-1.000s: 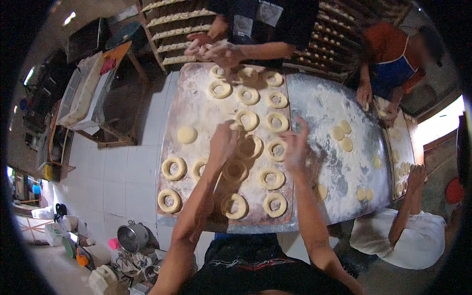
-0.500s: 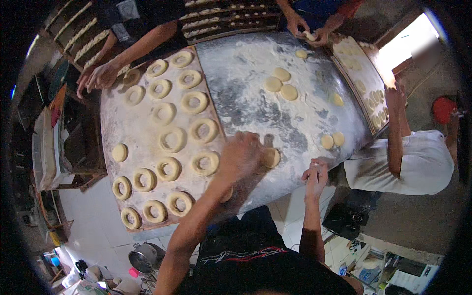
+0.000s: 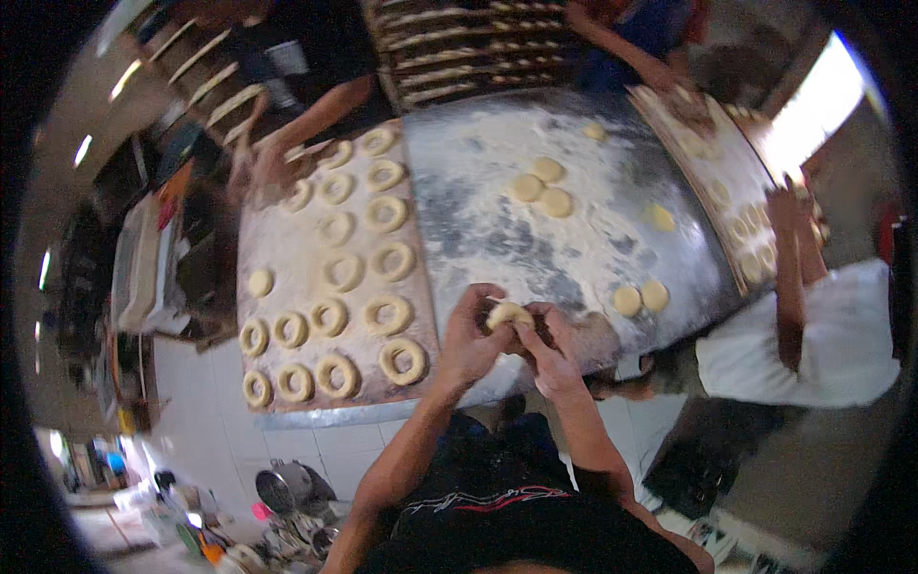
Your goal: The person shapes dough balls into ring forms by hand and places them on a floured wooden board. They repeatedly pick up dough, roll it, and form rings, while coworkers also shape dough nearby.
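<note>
Between both hands I hold a small dough ring [image 3: 510, 313], raised over the near edge of the floury table. My left hand [image 3: 475, 332] grips its left side with the fingers curled round it. On its other side my right hand [image 3: 549, 346] pinches the dough, and the fingers hide part of it. To the left, rows of dough rings [image 3: 403, 362] lie on a floured board [image 3: 311, 239], with one round dough piece [image 3: 260, 281] among them. Three dough discs [image 3: 556, 202] rest together on the floury metal tabletop [image 3: 469, 191], and two more discs [image 3: 627, 300] sit at the right.
Co-workers' hands reach over the board's far left [image 3: 273, 172] and the second board [image 3: 727, 196] at the right. A person in a white shirt [image 3: 798, 335] stands close at the right. Racks of dough trays [image 3: 478, 48] stand behind. Metal pots [image 3: 287, 486] are on the floor.
A dough disc has come up off the table into my hands and is now a ring. My right hand has moved in to meet my left, and another ring lies at the board's near right corner.
</note>
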`<state>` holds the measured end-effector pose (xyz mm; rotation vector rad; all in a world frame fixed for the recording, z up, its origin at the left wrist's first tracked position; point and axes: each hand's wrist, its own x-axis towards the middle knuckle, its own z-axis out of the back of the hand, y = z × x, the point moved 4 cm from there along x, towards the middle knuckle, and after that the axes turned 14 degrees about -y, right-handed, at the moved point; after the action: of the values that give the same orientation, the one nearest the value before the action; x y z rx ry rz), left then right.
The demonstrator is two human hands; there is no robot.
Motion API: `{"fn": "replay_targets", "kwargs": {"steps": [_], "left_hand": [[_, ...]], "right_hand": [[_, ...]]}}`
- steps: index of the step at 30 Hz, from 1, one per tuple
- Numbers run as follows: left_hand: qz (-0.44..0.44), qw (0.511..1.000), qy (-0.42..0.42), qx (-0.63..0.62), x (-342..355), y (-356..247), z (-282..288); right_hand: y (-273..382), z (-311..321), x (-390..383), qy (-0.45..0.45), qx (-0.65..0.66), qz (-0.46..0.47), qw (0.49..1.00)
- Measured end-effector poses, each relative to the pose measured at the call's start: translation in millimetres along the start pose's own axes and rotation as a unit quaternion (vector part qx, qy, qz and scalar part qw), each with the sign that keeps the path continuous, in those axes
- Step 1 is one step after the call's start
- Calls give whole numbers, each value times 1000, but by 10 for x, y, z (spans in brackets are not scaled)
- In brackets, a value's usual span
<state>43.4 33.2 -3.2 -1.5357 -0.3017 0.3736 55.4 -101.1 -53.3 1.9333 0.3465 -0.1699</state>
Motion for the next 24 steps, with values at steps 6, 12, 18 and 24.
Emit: {"fn": "replay_targets", "kwargs": {"steps": [6, 12, 18, 24], "left_hand": [[-6, 989, 100, 113, 64, -273, 479], [-126, 959, 33, 253, 395, -179, 804], [57, 992, 67, -96, 533, 77, 1155], [171, 897, -252, -320, 476, 292, 1163]], "right_hand": [[323, -507, -2, 191, 31, -29, 981], [465, -1104, 166, -4, -352, 419, 837], [203, -1360, 411, 42, -535, 250, 806], [-44, -1526, 123, 116, -57, 40, 991]]}}
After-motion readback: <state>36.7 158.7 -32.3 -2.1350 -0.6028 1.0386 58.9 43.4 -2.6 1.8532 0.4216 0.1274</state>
